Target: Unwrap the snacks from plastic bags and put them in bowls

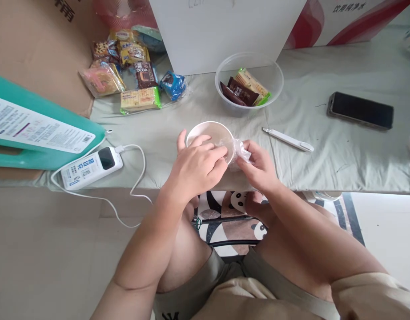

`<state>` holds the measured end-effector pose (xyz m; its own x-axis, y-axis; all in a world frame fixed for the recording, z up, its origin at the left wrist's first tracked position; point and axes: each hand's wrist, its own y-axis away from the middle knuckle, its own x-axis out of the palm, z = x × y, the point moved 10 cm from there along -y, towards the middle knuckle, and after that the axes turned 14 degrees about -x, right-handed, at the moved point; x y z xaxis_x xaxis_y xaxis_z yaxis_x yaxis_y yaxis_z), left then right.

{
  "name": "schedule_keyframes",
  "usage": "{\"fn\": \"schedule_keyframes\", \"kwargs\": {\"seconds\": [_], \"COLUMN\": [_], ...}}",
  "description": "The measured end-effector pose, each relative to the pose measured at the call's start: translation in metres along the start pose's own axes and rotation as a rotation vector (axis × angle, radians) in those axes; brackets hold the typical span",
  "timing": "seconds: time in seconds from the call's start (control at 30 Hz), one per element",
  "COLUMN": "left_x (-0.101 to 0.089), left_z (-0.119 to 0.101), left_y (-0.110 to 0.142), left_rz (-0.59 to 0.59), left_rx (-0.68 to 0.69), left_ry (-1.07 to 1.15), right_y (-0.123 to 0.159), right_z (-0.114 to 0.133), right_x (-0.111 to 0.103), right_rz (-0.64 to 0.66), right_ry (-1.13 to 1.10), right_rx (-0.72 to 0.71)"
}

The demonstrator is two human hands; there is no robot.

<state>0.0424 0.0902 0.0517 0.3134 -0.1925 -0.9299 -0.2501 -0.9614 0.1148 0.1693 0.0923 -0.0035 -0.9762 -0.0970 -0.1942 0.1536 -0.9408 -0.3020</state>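
A round white paper cup (205, 127) stands at the front of the cloth-covered surface, its mouth facing up. My left hand (200, 166) lies over its near side, fingers bent inside and thumb outside, gripping the rim; the little finger sticks out. Crumpled clear plastic film (241, 151) hangs over the cup's right rim and runs inside. Between thumb and fingers, my right hand (260, 166) pinches the film's outer end. My left hand hides much of the cup's inside. A white utility knife (288, 139) lies to the right of my right hand.
Behind the cup, a clear plastic bowl (278, 80) holds wrapped snacks. More packaged snacks (140, 98) lie back left. A power bank (91, 169) with a white cable and a green jug (41, 155) are at left. A phone (360, 110) lies at right; boxes (225, 31) stand behind.
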Motion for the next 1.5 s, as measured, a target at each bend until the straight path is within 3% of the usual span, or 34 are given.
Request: {"fn": "schedule_keyframes", "kwargs": {"seconds": [0.43, 0.63, 1.03, 1.23, 1.37, 1.5], "left_x": [-0.006, 0.004, -0.001, 0.003, 0.002, 0.004], "left_z": [0.005, 0.000, 0.009, 0.003, 0.001, 0.000], "left_y": [-0.006, -0.009, -0.006, -0.008, -0.007, -0.006], "left_rz": [-0.132, -0.001, -0.162, -0.098, -0.093, -0.101], "left_rx": [0.014, 0.032, -0.112, -0.067, -0.048, -0.019], "left_ry": [0.070, 0.011, -0.085, -0.070, -0.047, -0.069], "right_y": [-0.001, -0.002, -0.001, -0.002, -0.002, -0.003], "right_z": [-0.002, 0.000, -0.002, 0.000, 0.019, 0.064], "right_x": [-0.003, -0.002, -0.004, -0.009, -0.041, -0.056], "right_rz": [-0.006, 0.006, 0.016, -0.010, -0.195, -0.328], "right_ry": [-0.028, -0.015, 0.007, 0.046, 0.213, 0.410], "right_rx": [0.022, 0.011, 0.010, -0.046, -0.179, -0.306]}}
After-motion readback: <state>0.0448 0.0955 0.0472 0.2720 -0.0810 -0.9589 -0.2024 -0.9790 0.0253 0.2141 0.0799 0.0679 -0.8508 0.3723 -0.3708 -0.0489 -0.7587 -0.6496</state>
